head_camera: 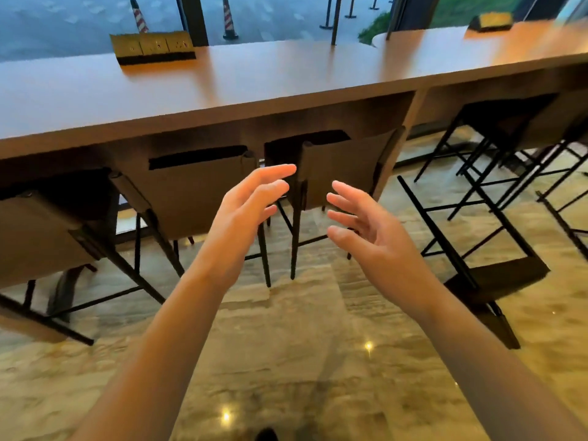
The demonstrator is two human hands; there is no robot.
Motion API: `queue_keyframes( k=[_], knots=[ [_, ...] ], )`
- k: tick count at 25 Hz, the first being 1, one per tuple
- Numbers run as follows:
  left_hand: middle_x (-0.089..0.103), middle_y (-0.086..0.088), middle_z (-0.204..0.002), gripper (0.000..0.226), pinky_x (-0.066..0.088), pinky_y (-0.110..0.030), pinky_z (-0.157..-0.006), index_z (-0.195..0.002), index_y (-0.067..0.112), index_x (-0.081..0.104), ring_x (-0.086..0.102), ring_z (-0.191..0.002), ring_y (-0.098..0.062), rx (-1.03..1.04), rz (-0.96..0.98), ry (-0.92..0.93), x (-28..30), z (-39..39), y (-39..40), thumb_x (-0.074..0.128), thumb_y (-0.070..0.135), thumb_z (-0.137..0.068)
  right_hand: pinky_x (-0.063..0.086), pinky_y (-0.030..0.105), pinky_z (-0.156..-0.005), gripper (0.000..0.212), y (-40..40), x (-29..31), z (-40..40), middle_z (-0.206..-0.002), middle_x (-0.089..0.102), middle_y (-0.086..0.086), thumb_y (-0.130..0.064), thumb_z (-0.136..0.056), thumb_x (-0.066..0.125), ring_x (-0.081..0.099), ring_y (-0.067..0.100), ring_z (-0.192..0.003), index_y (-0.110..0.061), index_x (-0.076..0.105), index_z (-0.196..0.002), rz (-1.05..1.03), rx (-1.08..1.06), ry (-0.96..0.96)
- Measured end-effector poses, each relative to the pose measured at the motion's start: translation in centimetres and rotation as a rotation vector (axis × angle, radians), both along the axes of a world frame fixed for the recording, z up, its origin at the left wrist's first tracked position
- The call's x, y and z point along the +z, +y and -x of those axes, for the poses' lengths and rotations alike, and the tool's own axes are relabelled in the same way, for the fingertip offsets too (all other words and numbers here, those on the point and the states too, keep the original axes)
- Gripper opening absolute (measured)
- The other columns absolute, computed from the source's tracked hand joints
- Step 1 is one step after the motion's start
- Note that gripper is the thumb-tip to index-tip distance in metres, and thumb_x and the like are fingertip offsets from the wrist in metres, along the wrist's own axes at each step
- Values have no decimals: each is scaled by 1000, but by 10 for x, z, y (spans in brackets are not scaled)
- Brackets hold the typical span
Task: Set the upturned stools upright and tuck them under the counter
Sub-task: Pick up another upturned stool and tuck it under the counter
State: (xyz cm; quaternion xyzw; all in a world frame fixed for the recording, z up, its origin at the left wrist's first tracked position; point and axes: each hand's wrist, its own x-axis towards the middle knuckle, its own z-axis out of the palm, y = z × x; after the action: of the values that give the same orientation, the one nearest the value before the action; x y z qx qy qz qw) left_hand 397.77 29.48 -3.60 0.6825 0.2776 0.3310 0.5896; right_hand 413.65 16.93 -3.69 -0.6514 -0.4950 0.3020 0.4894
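A long wooden counter point(241, 90) runs across the view. Three brown-backed stools stand upright and tucked under it: one at the left point(41, 237), one in the middle point(197, 198), one right of centre point(343, 173). An upturned stool point(490, 275) lies on the floor at the right, its black legs slanting up toward the counter. My left hand point(245, 211) and my right hand point(362, 224) hover in the air in front of the tucked stools, fingers spread and relaxed, holding nothing and touching no stool.
More black-framed stools point(509, 128) stand under the counter's right section. A black-and-gold socket box point(152, 47) sits on the counter at the left, another point(491, 22) at the far right. Polished stone floor point(286, 361) spreads below my arms. Windows lie beyond the counter.
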Motion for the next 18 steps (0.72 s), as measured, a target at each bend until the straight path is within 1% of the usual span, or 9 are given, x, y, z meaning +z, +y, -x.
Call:
queue_keyframes(
  k=[5, 8, 11, 14, 16, 18],
  knots=[
    [59, 21, -135, 38, 41, -38, -110, -126, 39, 64, 52, -131, -6, -130, 21, -3, 4, -86, -60, 50, 47, -92, 46, 22, -101, 55, -83, -1, -62, -143, 50, -21, -31, -95, 61, 51, -9, -124, -37, 42, -147, 19, -132, 19],
    [62, 21, -130, 34, 43, -38, -107, -119, 43, 67, 55, -127, -6, -237, 44, -12, 3, -165, -125, 52, 49, -89, 46, 26, -104, 52, -165, -1, -121, -140, 52, -24, -33, -95, 61, 50, -8, -125, -39, 46, -144, 31, -218, 28],
    [63, 19, -129, 30, 45, -37, -105, -116, 44, 68, 57, -124, -5, -338, 59, -29, 1, -237, -184, 51, 46, -92, 46, 30, -105, 55, -235, 0, -177, -137, 55, -23, -39, -88, 61, 52, -6, -125, -39, 49, -141, 38, -317, 20],
    [63, 19, -129, 29, 45, -37, -103, -113, 45, 70, 59, -122, -3, -420, 64, -53, 0, -300, -237, 54, 49, -89, 45, 30, -105, 56, -299, 4, -228, -138, 55, -20, -38, -87, 60, 54, -6, -123, -35, 50, -142, 33, -406, 16],
    [64, 19, -129, 33, 44, -39, -104, -112, 44, 71, 60, -122, -4, -463, 78, -71, -1, -329, -264, 55, 52, -85, 46, 28, -104, 54, -330, 5, -250, -138, 55, -19, -36, -88, 59, 54, -6, -122, -35, 50, -142, 20, -442, 28],
    [64, 20, -127, 34, 44, -40, -105, -111, 44, 71, 60, -122, -4, -509, 77, -71, -1, -357, -290, 56, 54, -83, 47, 28, -103, 51, -360, 4, -268, -137, 56, -19, -32, -91, 60, 55, -6, -121, -36, 51, -140, 4, -484, 55]
  ],
)
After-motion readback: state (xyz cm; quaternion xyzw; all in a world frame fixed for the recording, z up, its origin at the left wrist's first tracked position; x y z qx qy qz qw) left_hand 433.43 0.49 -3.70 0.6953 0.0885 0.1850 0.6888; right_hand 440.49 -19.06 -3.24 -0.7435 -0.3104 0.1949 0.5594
